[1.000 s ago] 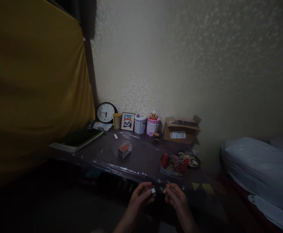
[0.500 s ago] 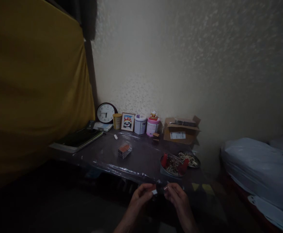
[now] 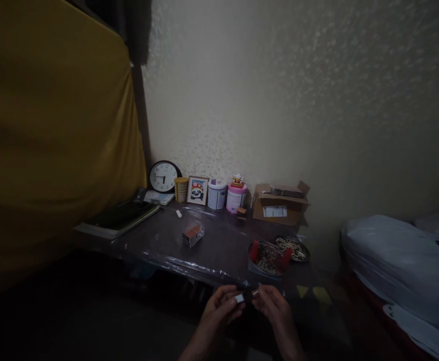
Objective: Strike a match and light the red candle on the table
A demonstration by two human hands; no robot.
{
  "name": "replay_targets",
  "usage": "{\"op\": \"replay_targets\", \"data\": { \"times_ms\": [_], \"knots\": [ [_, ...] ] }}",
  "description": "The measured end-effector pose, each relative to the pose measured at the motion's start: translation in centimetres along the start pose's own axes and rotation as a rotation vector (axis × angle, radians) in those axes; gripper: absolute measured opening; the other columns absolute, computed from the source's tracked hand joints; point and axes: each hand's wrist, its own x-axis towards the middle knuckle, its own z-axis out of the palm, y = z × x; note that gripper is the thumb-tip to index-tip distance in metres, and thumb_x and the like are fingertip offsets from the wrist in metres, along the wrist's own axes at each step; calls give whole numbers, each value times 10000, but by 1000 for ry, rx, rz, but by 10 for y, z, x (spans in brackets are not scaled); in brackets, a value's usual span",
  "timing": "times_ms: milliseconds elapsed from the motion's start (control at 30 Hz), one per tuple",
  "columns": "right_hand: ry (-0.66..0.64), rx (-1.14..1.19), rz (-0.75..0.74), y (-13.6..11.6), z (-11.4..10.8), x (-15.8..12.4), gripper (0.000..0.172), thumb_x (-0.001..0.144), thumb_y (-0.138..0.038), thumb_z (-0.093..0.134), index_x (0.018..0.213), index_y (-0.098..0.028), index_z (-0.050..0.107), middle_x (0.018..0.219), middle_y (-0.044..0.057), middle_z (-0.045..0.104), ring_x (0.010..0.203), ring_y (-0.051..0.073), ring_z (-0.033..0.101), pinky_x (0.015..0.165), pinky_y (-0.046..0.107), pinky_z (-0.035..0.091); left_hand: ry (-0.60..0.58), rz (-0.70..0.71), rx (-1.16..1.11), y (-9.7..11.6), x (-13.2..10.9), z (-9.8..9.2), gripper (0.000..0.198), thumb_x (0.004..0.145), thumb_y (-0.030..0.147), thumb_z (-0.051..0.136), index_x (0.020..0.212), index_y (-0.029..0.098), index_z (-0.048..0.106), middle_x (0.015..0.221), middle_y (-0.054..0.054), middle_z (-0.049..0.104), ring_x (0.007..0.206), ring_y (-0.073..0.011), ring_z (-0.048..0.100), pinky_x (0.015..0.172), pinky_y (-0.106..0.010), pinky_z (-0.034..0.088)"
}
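Just in front of the table's near edge, my left hand is closed around a small matchbox, whose pale end faces up and right. Close by on the right, my right hand pinches a tiny pale and reddish thing, too small and dark to name. The two hands are a short gap apart. Beyond them stands a round metal bowl with many thin sticks and red pieces in it. Behind it is a dish of pale sticks like matchsticks.
A plastic-wrapped pack of matchboxes lies on the plastic-covered table. Along the wall stand a clock, a framed panda picture, two tubs and an open cardboard box. Books lie left; a yellow cloth hangs there.
My right hand has shifted slightly left, nearer the matchbox. My left hand has turned a little, so more of its fingers show beneath the box. The view has moved slightly.
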Motion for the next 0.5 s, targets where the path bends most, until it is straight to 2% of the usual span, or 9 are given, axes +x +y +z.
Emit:
{"op": "replay_targets", "data": {
  "times_ms": [200, 367, 500],
  "knots": [
    [3, 0, -12, 3, -3, 2, 286, 605, -441, 742, 655, -173, 655, 762, 31, 682, 721, 195, 637, 705, 304, 511, 71, 2, 15, -3, 4, -2, 310, 567, 290, 785, 833, 177, 672, 809, -51, 701, 777, -209, 668, 719, -299, 484],
    [-7, 18, -18, 8, -9, 5, 269, 629, -426, 736, 665, -171, 658, 782, 30, 683, 751, 197, 645, 735, 310, 511, 69, -3, 14, -4, 5, -2, 310, 568, 296, 784, 831, 177, 671, 819, -50, 703, 771, -201, 666, 729, -299, 483],
    [21, 14, -13, 7, -9, 4, 293, 599, -442, 750, 666, -172, 658, 767, 33, 684, 711, 199, 647, 696, 319, 520, 60, -9, 21, -4, 5, -2, 314, 580, 305, 776, 849, 181, 670, 836, -54, 703, 776, -196, 659, 725, -302, 481]
  ]
}}
